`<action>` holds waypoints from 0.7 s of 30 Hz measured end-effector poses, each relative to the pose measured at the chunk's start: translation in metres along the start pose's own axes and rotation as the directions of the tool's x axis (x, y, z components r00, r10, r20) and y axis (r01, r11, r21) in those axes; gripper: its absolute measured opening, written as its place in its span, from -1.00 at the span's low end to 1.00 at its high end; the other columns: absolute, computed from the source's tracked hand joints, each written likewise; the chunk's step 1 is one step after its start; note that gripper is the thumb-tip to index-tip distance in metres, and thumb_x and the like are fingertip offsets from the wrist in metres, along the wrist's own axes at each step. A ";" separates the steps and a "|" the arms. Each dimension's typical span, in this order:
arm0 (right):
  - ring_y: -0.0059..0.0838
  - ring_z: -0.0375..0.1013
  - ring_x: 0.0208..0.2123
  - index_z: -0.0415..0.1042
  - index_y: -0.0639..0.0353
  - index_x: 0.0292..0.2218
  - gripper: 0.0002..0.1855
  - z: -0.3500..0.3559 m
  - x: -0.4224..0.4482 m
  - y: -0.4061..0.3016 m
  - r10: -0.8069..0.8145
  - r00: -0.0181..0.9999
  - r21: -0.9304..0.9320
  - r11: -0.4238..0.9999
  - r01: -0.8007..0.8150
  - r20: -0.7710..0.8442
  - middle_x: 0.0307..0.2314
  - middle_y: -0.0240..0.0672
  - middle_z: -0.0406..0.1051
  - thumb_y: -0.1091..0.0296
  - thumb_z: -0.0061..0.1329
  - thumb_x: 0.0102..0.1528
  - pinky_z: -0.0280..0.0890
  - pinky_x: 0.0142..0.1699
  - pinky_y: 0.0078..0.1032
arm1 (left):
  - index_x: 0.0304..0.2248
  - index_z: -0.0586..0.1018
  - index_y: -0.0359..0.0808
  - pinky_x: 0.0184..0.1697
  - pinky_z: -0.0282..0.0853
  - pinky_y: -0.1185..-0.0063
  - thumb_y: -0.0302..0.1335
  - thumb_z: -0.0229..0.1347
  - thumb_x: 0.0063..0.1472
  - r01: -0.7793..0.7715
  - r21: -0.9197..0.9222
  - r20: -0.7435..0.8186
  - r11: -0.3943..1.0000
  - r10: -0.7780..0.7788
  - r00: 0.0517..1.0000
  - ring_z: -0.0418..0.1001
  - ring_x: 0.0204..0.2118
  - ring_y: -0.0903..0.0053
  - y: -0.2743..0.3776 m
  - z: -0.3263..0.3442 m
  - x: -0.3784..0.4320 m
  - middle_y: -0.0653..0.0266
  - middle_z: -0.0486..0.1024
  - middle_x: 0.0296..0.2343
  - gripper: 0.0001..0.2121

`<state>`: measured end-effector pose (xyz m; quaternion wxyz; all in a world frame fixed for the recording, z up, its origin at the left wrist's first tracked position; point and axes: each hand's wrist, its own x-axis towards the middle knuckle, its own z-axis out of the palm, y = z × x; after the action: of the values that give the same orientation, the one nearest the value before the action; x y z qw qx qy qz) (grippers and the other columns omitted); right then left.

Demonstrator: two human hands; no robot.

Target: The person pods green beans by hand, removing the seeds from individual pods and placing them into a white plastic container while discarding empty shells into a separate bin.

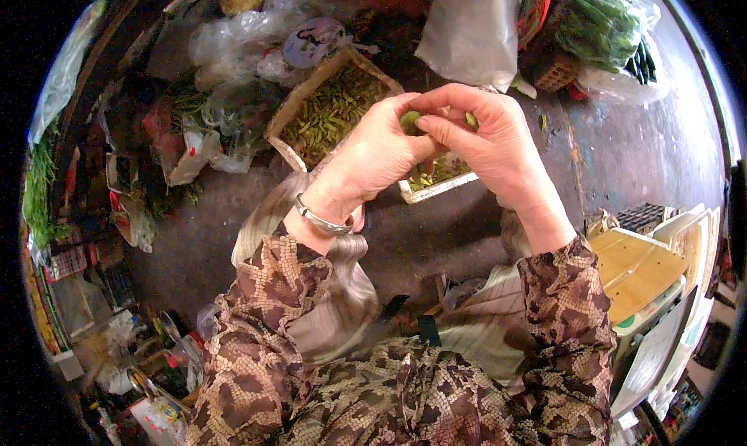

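Note:
My left hand [373, 139], with a metal bangle at the wrist, grips a green bean or pod [409, 122] near the thumb and fingers. The right thumb presses against that same green piece, and my right hand [496, 136] meets the left at the fingertips. A second small green piece [471, 119] shows within the curl of the right fingers. Below both hands is a white-rimmed tray [442, 188] with green bits inside, partly covered by the hands. Left of them stands a foam box [287, 154] holding many green pods [327, 110].
A whitish plastic bag [473, 31] hangs beyond the hands. Bagged green vegetables [607, 28] lie at the far right, and crumpled clear bags [233, 49] at the far left. Boards and plastic pieces [639, 268] stack by my right elbow. One green scrap [543, 122] lies on the dark surface.

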<state>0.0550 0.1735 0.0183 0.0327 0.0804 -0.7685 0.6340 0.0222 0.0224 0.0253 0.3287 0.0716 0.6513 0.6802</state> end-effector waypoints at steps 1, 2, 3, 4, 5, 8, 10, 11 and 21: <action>-0.75 0.28 -0.55 0.47 0.24 -0.32 -0.85 -0.001 0.000 0.003 -0.009 1.000 -0.056 0.998 0.009 0.003 -0.58 -0.51 0.40 0.46 0.00 0.00 0.21 -0.45 -0.69 | -0.24 0.43 -0.39 -0.47 0.30 0.71 -0.67 0.10 0.00 0.001 0.001 0.004 1.000 -0.001 1.000 0.38 -0.50 0.70 0.000 0.000 0.001 0.35 0.44 -0.49 -0.73; -0.75 0.28 -0.55 0.47 0.24 -0.32 -0.85 -0.003 0.000 0.004 -0.008 1.000 -0.057 0.998 0.008 -0.001 -0.58 -0.51 0.40 0.46 0.00 0.00 0.21 -0.45 -0.69 | -0.24 0.44 -0.38 -0.47 0.31 0.71 -0.66 0.10 0.01 -0.011 -0.003 0.025 1.000 0.011 1.000 0.39 -0.51 0.70 0.000 0.000 0.002 0.35 0.45 -0.49 -0.74; -0.75 0.28 -0.55 0.47 0.25 -0.34 -0.87 -0.004 -0.001 0.003 -0.093 0.996 -0.154 0.984 0.090 -0.015 -0.59 -0.50 0.40 0.45 0.00 0.00 0.22 -0.46 -0.69 | -0.24 0.44 -0.37 -0.48 0.31 0.71 -0.65 0.11 0.02 -0.020 -0.010 0.048 1.000 0.021 0.999 0.39 -0.51 0.69 -0.001 0.000 0.004 0.35 0.45 -0.49 -0.74; -0.76 0.28 -0.56 0.47 0.25 -0.37 -0.89 -0.006 -0.001 0.002 -0.178 0.984 -0.252 0.953 0.168 -0.021 -0.60 -0.49 0.40 0.45 0.01 0.00 0.22 -0.47 -0.69 | -0.24 0.44 -0.37 -0.48 0.31 0.71 -0.65 0.11 0.02 -0.019 -0.010 0.055 1.000 0.019 0.998 0.39 -0.51 0.69 -0.001 0.001 0.004 0.35 0.45 -0.49 -0.74; -0.76 0.28 -0.56 0.47 0.25 -0.37 -0.89 -0.007 -0.002 0.001 -0.175 0.984 -0.256 0.953 0.163 -0.026 -0.60 -0.49 0.40 0.45 0.01 0.00 0.22 -0.47 -0.69 | -0.24 0.45 -0.32 -0.50 0.29 0.74 -0.61 0.09 0.04 -0.009 -0.014 0.079 1.000 0.010 0.997 0.39 -0.51 0.73 -0.001 0.003 0.004 0.41 0.45 -0.50 -0.76; -0.79 0.28 -0.55 0.46 0.26 -0.41 -0.91 -0.006 0.000 0.000 0.022 0.985 0.065 0.998 -0.011 -0.169 -0.63 -0.51 0.38 0.43 0.03 0.00 0.20 -0.47 -0.73 | -0.26 0.47 -0.26 -0.54 0.26 0.78 -0.53 0.08 0.08 0.012 -0.049 0.058 0.999 -0.009 0.998 0.38 -0.53 0.76 -0.001 -0.006 0.004 0.47 0.44 -0.52 -0.81; -0.79 0.27 -0.55 0.45 0.26 -0.41 -0.90 -0.010 -0.001 0.001 0.021 0.982 0.048 0.999 -0.012 -0.187 -0.63 -0.50 0.37 0.44 0.03 0.00 0.20 -0.47 -0.73 | -0.33 0.49 -0.24 -0.57 0.28 0.77 -0.44 0.07 0.14 -0.026 -0.161 -0.039 0.987 0.020 0.999 0.38 -0.56 0.74 -0.002 -0.008 0.006 0.45 0.43 -0.56 -0.89; -0.79 0.27 -0.55 0.45 0.26 -0.40 -0.89 -0.011 -0.002 0.002 0.020 0.979 0.032 0.999 -0.014 -0.204 -0.64 -0.49 0.37 0.44 0.03 0.00 0.19 -0.47 -0.72 | -0.33 0.49 -0.25 -0.55 0.32 0.74 -0.40 0.08 0.15 -0.039 -0.143 -0.042 0.989 0.033 0.999 0.39 -0.57 0.71 0.001 -0.013 0.006 0.42 0.43 -0.58 -0.87; -0.25 0.40 -0.51 0.35 0.16 -0.47 -0.93 -0.009 -0.006 0.002 -0.351 0.927 -0.558 0.799 0.222 -0.134 -0.57 -0.27 0.35 0.43 -0.02 -0.05 0.28 -0.44 -0.42 | -0.40 0.47 -0.37 -0.50 0.32 0.65 -0.47 0.09 0.11 0.014 -0.189 -0.009 0.982 -0.016 1.000 0.38 -0.58 0.61 0.011 -0.011 0.007 0.33 0.42 -0.60 -0.88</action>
<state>0.0599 0.1832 0.0174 0.2387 0.1100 -0.8835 0.3877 0.0069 0.0182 0.0320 0.3355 0.0315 0.5859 0.7370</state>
